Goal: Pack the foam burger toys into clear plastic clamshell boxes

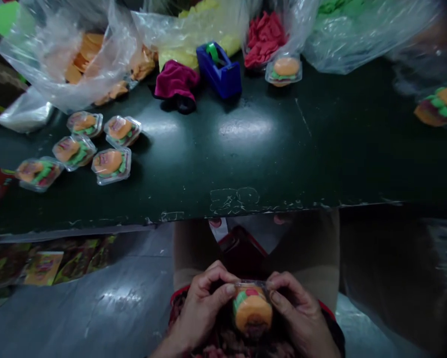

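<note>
Low over my lap, below the table edge, both hands grip one burger-shaped candy in a clear plastic case point(252, 311). My left hand point(203, 311) curls round its left side, thumb pressed on the case's top rim. My right hand point(296, 315) holds the right side, thumb also on the rim. The candy shows an orange bun with green and red layers.
The dark green table point(245, 149) carries several packed burger candies point(111, 164) at the left, one more point(284, 70) at the back and another point(441, 105) at the right edge. A blue tape dispenser point(220, 69), a magenta cloth point(176, 82) and clear bags of candy parts point(85, 54) line the back.
</note>
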{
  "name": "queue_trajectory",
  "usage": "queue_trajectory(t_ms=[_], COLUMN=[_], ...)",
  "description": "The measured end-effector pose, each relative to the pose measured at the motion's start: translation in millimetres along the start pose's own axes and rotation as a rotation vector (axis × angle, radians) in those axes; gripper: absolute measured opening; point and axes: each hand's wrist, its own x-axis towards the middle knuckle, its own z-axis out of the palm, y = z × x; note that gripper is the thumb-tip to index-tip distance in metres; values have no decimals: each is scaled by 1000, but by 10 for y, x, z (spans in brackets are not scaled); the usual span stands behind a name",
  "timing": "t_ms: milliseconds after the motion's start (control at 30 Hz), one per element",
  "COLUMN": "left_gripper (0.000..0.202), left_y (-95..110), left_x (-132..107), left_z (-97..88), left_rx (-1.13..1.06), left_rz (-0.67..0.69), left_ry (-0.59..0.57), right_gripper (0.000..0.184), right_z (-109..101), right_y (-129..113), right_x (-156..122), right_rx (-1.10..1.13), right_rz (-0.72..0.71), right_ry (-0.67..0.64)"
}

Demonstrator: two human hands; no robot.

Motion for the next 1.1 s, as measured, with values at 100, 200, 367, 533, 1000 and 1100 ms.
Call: queue_trajectory(t_ms=[100,200,367,533,1000,1100], left_gripper=[31,32,28,34,37,33], left_y=[-106,80,483,326,304,233], left_x=[87,215,342,324,199,122], left_z=[-77,-159,-163,-57,102,29], left_rx=[-221,-210,260,-76,-372,-297], left_rz=[-140,-203,-44,-242,-38,-26], left_ry=[-37,-181,-367,-307,67,-34], right_gripper=[25,24,31,34,38,38], right_z=[3,13,129,178,153,75], right_y=[-1,-122,-343,-292,-360,-398], right_x=[140,335,512,431,284,263], right_rx=[96,54,-6,-79,-359,-421], right_rz=[106,88,143,82,-119,-93], right_ry=[-47,-189,-366,-224,-190,-243])
